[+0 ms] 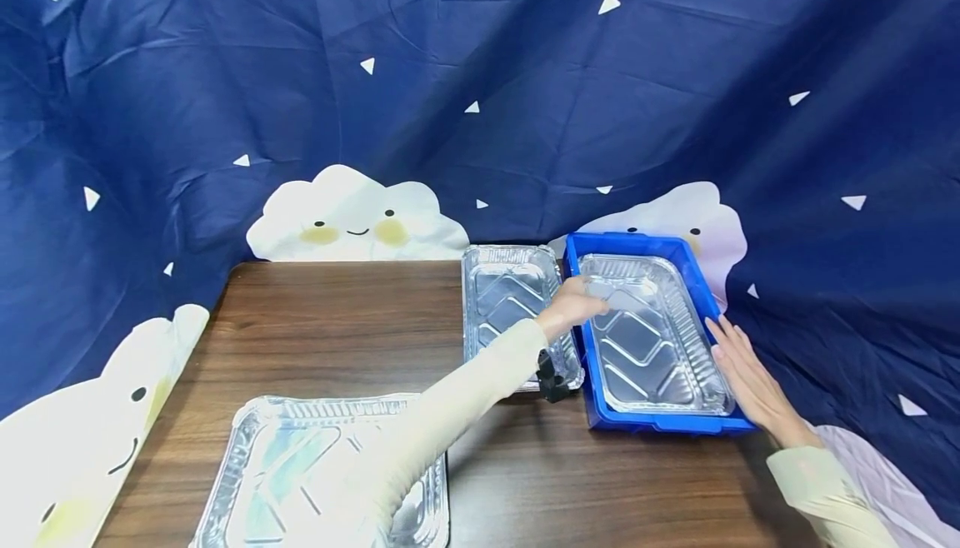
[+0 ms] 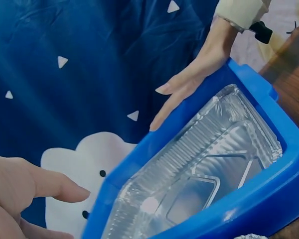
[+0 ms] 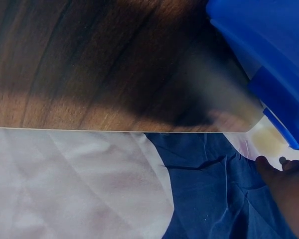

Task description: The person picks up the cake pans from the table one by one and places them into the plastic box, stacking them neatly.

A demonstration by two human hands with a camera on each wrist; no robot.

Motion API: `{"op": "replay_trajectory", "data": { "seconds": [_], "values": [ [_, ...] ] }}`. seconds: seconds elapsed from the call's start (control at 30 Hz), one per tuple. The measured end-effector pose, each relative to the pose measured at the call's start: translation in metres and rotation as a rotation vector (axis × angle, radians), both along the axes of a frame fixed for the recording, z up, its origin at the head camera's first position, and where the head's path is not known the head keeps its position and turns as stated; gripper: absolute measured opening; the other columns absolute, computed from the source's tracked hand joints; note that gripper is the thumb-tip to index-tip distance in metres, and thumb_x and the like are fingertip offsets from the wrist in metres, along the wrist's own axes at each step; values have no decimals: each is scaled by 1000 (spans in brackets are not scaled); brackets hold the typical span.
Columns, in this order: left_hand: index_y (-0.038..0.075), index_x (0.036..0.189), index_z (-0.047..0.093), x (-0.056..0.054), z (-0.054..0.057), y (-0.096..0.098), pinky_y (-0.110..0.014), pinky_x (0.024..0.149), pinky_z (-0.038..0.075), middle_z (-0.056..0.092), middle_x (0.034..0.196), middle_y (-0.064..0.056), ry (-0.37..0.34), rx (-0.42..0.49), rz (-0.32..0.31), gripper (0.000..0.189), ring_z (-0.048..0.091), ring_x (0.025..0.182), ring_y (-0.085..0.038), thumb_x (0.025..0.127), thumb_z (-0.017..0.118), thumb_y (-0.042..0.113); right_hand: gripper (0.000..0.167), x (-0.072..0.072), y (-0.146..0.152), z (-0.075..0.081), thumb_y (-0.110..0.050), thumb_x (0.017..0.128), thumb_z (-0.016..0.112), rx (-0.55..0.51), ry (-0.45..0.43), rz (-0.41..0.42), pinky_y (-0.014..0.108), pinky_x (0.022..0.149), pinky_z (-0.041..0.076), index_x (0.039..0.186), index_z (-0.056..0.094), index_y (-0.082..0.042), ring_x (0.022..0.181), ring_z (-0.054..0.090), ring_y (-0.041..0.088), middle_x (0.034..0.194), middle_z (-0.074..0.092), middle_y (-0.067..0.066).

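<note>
A foil tray [image 1: 645, 340] lies inside the blue plastic bin [image 1: 697, 273] at the right of the table. My left hand [image 1: 573, 308] hovers by the bin's left rim. In the left wrist view, that hand [image 2: 27, 196] has its thumb and fingers apart with nothing between them. At the bin's right side is my right hand [image 1: 746, 373], fingers extended along the rim. The right wrist view catches only part of the right hand [image 3: 289, 191] beside the bin [image 3: 284, 64]. Whether either hand touches the bin or tray, I cannot tell.
Left of the bin, a second foil tray [image 1: 510, 298] lies partly under my left forearm. Another foil tray [image 1: 255, 465] sits at the front left of the wooden table [image 1: 337, 331]. A dark blue cloth [image 1: 480, 73] with clouds hangs behind.
</note>
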State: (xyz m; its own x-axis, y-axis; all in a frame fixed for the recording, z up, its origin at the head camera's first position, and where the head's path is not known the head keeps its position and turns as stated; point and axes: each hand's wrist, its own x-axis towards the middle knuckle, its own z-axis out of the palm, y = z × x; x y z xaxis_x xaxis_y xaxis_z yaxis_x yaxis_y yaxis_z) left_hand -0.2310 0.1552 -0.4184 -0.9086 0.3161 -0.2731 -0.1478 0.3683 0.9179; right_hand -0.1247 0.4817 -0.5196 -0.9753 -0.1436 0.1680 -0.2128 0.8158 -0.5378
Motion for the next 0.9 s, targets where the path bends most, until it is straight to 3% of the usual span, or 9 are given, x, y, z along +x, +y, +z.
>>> {"op": "replay_trajectory", "data": {
  "seconds": [0.03, 0.1, 0.17, 0.23, 0.43, 0.53, 0.8, 0.9],
  "values": [
    [1, 157, 46, 1, 0, -3, -31, 85, 57, 68, 118, -13, -27, 35, 2, 71, 58, 86, -16, 91, 72, 2, 56, 0, 0, 0, -21, 116, 33, 0, -3, -1, 71, 124, -3, 169, 19, -6, 158, -3, 51, 174, 7, 27],
    [1, 158, 44, 2, 0, -11, -39, 94, 60, 67, 120, -16, -67, 104, -6, 71, 66, 98, -22, 93, 71, 0, 56, 0, 0, 0, -21, 116, 33, 2, -5, -2, 72, 124, -3, 169, 19, -6, 158, -3, 51, 174, 7, 26],
    [-1, 157, 44, 3, 0, -19, -46, 103, 57, 59, 145, -22, -78, 145, -5, 69, 63, 125, -28, 93, 71, 1, 56, 0, 0, 0, -21, 116, 34, 3, -5, -5, 73, 123, -2, 169, 20, -6, 158, -3, 51, 174, 7, 26],
    [-2, 157, 44, 2, -1, -26, -46, 105, 56, 53, 152, -26, -78, 166, -16, 68, 59, 132, -33, 94, 70, 0, 56, 0, 0, 1, -21, 116, 34, 3, -6, -6, 74, 122, -2, 169, 20, -6, 158, -3, 51, 174, 6, 25],
    [-5, 151, 50, -1, -4, -48, -36, 89, 60, 56, 147, -27, -70, 207, -26, 62, 64, 113, -25, 92, 69, -1, 57, 0, -1, 1, -22, 116, 33, 5, -10, -3, 73, 123, -3, 169, 19, -6, 158, -4, 51, 174, 5, 24],
    [-6, 145, 54, -3, -7, -58, -36, 87, 61, 60, 141, -27, -83, 235, -7, 55, 65, 111, -26, 91, 68, -3, 57, 0, -2, 1, -22, 116, 33, 8, -14, -6, 73, 123, -2, 169, 19, -6, 158, -3, 51, 174, 6, 26],
    [-9, 141, 52, -7, -11, -87, -44, 98, 60, 63, 133, -29, -129, 329, 13, 48, 65, 119, -35, 94, 63, -7, 56, -1, -2, 1, -22, 116, 33, 10, -10, -5, 75, 122, -2, 169, 20, -6, 158, -2, 52, 174, 7, 24],
    [-10, 142, 51, -9, -12, -100, -45, 98, 60, 66, 125, -28, -126, 354, 5, 48, 67, 114, -34, 95, 61, -7, 56, -1, -1, 1, -22, 116, 33, 9, -3, -5, 74, 122, -1, 168, 21, -5, 157, -1, 53, 174, 8, 25]
  ]
}}
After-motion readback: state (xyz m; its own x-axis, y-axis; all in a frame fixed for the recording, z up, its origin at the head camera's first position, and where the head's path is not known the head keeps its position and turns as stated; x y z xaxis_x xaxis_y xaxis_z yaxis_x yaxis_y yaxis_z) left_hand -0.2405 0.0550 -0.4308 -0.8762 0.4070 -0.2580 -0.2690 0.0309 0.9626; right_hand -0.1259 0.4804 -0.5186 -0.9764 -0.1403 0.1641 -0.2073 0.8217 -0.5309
